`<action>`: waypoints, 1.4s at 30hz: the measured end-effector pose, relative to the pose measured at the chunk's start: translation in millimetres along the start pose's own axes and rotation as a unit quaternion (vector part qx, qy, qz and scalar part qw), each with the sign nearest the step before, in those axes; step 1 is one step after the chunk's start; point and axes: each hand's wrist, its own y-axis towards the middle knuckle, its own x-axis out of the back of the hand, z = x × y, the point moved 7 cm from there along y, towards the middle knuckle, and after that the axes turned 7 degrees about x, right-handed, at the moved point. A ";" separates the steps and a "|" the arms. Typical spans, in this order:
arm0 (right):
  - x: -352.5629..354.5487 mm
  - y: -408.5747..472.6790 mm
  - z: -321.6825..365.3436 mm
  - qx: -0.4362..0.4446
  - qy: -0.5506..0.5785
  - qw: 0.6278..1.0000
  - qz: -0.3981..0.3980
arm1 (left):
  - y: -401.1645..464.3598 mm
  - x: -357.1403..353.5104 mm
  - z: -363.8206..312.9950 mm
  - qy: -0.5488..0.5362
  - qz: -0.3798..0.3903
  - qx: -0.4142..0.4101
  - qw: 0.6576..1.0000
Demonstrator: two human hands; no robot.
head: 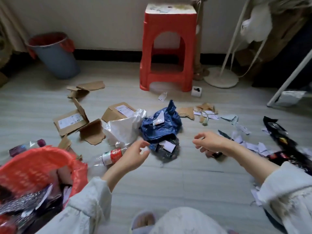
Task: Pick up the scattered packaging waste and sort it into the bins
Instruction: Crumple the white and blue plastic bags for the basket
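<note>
My left hand [133, 155] hovers with loosely curled fingers, holding nothing, just left of a crumpled dark bag [167, 149]. My right hand [211, 141] hovers to the bag's right, fingers also relaxed and holding nothing. A blue plastic bag [160, 126] and a white plastic bag [123, 128] lie just beyond my hands. A clear bottle with a red label [111, 156] lies under my left wrist. Torn cardboard pieces [70, 122] are spread to the left. A red mesh basket [33, 168] with wrappers inside stands at the near left. A grey bin with a red liner [55, 59] stands by the wall.
A red plastic stool [168, 48] stands at the back centre. A white fan base [221, 77] and poles are at the right. Paper scraps [243, 141] and black wrappers [276, 132] litter the floor on the right. My knee and slipper show at the bottom.
</note>
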 end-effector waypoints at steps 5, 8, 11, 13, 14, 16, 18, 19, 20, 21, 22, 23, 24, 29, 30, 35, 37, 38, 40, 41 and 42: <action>-8.5 39.9 52.7 0.077 -0.062 0.995 0.013 | 37.3 19.4 43.2 0.120 -0.031 0.029 0.992; -20.6 71.4 81.2 0.148 -0.080 0.986 -0.012 | 69.1 30.6 61.2 0.253 -0.031 0.007 0.967; -50.9 109.3 73.2 0.154 -0.083 0.985 0.011 | 113.3 49.9 67.1 0.360 -0.060 -0.036 0.930; -67.5 133.8 58.7 0.156 -0.080 0.985 0.006 | 146.6 63.0 74.8 0.378 -0.107 -0.033 0.919; -73.1 147.1 52.4 0.161 -0.071 0.984 -0.003 | 164.0 64.5 83.1 0.402 -0.112 -0.015 0.908; -78.0 171.5 42.8 0.174 -0.038 0.984 -0.025 | 195.6 55.2 104.0 0.478 -0.081 0.021 0.874; -75.4 189.4 35.2 0.178 0.013 0.982 -0.059 | 216.8 43.2 119.4 0.515 -0.057 0.046 0.854; -74.1 196.2 32.0 0.180 0.036 0.980 -0.075 | 223.4 39.4 121.8 0.504 -0.070 0.051 0.859; -74.1 200.4 30.0 0.182 0.051 0.978 -0.085 | 227.7 38.4 120.4 0.477 -0.097 0.043 0.873; -76.0 202.1 29.3 0.184 0.060 0.977 -0.088 | 228.9 39.8 114.6 0.440 -0.127 0.026 0.888; -79.7 201.6 28.8 0.187 0.062 0.977 -0.085 | 226.5 42.0 106.3 0.400 -0.154 0.002 0.904; -83.8 198.3 30.2 0.197 0.058 0.975 -0.081 | 221.0 44.6 96.4 0.367 -0.175 -0.026 0.913; -87.9 194.7 34.2 0.208 0.051 0.974 -0.076 | 214.3 48.8 86.2 0.346 -0.189 -0.050 0.918; -84.8 159.8 60.9 0.257 0.026 0.962 -0.085 | 146.7 63.9 7.4 0.183 -0.192 -0.236 0.935; -82.0 151.4 65.9 0.267 0.026 0.959 -0.088 | 128.8 64.1 -9.3 0.149 -0.187 -0.275 0.931; -68.1 110.6 70.2 0.300 0.089 0.941 -0.131 | 56.5 42.5 -50.9 0.113 -0.231 -0.359 0.897; -65.2 99.1 58.8 0.295 0.136 0.934 -0.150 | 56.2 29.0 -41.6 0.114 -0.200 -0.316 0.921; -65.0 95.2 51.2 0.289 0.137 0.933 -0.163 | 62.3 22.6 -33.6 0.104 -0.159 -0.275 0.942; -68.2 92.1 30.5 0.268 0.116 0.939 -0.182 | 76.8 5.3 -16.2 0.101 -0.065 -0.159 0.980; -71.0 91.2 21.3 0.255 0.094 0.942 -0.195 | 80.4 -4.0 -10.2 0.129 -0.042 -0.106 0.985; -73.3 90.2 14.0 0.240 0.072 0.946 -0.208 | 82.8 -11.0 -6.7 0.166 -0.054 -0.080 0.981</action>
